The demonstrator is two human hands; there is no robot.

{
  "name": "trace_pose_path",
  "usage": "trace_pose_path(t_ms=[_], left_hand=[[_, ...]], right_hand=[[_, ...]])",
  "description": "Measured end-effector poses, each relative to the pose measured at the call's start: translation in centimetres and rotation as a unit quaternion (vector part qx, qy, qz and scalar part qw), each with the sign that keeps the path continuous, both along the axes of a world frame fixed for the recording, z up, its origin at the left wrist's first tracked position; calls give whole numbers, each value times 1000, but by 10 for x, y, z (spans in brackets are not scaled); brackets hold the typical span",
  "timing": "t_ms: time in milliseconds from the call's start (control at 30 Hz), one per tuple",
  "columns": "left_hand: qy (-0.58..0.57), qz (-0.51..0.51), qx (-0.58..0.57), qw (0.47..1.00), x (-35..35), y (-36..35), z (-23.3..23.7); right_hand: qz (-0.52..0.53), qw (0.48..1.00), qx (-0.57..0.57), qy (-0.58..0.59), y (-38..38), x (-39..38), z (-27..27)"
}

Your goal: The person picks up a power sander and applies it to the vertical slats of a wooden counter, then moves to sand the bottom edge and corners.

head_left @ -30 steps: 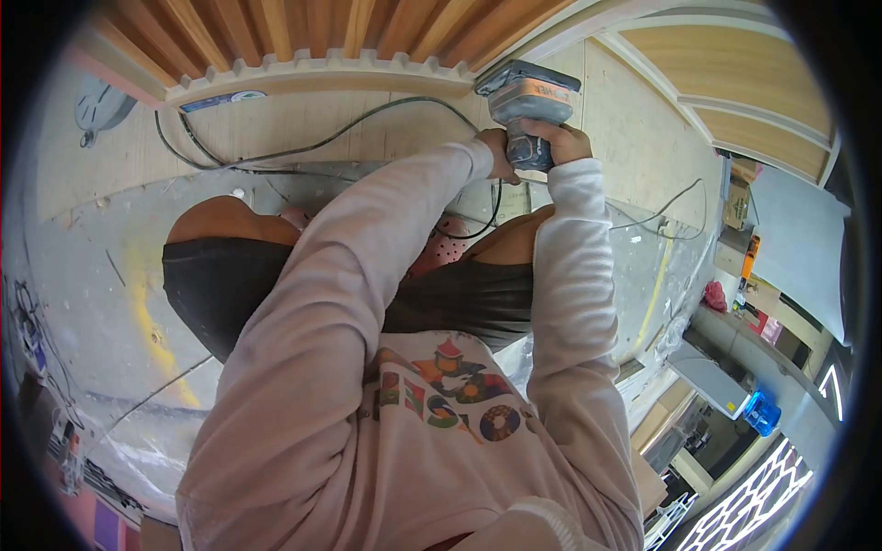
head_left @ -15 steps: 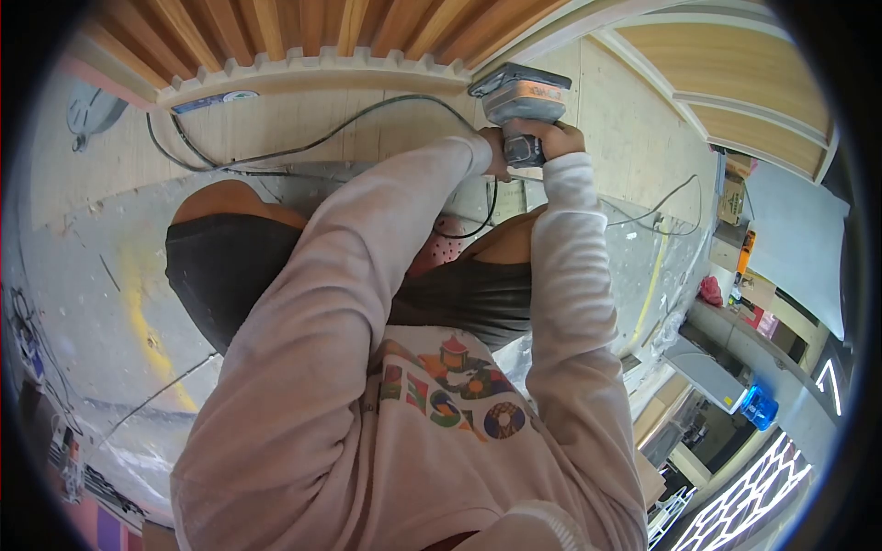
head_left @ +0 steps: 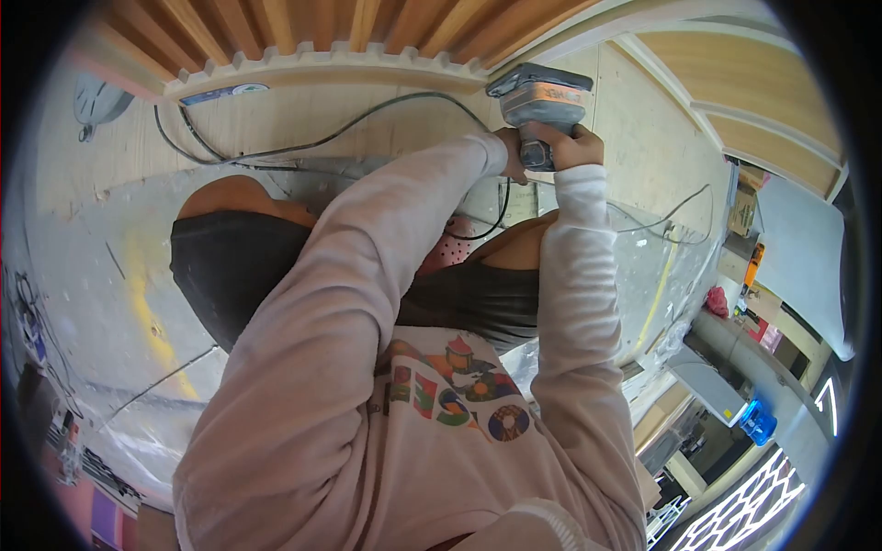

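Behind the sander (head_left: 546,99), the left hand's (head_left: 512,154) fingertips are hidden.

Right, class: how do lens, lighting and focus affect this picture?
Head view: the lens bows the slatted panel, with black corners; the lattice lights glare white at lower right; far-left cables look dim and soft; lettering on the power tool is not clearly legible.

The power tool (head_left: 544,99) is grey with an orange band. The shirt (head_left: 459,413) is pale pink with a multicoloured print. The jug (head_left: 758,422) at right is blue.
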State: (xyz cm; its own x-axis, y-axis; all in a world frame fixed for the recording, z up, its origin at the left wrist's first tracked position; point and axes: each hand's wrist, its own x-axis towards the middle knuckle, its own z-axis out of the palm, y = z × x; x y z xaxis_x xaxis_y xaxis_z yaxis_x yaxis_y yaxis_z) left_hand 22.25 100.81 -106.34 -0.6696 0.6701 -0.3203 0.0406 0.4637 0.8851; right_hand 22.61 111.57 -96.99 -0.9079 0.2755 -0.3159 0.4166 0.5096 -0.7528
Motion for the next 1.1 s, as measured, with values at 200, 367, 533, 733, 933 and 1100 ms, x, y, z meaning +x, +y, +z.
trace_pose_path(t_ms=[200,367,533,733,933,1100], left_hand=[[2,-30,-38,999,-2,8,-25],[52,-56,-40,996,-6,4,-11],[85,-99,1,991,-13,-3,5],[-12,-71,14,997,-16,-12,31],[37,-23,-147,988,-9,-12,73],[60,-37,-225,972,0,-17,82]], right_hand=[[28,996,82,-19,6,-2,-19],[18,998,67,6,-6,2,8],[-35,998,26,51,-12,1,19],[-90,992,-54,73,-23,4,49],[-135,990,-29,39,8,6,28],[-142,984,-48,-93,3,15,25]])
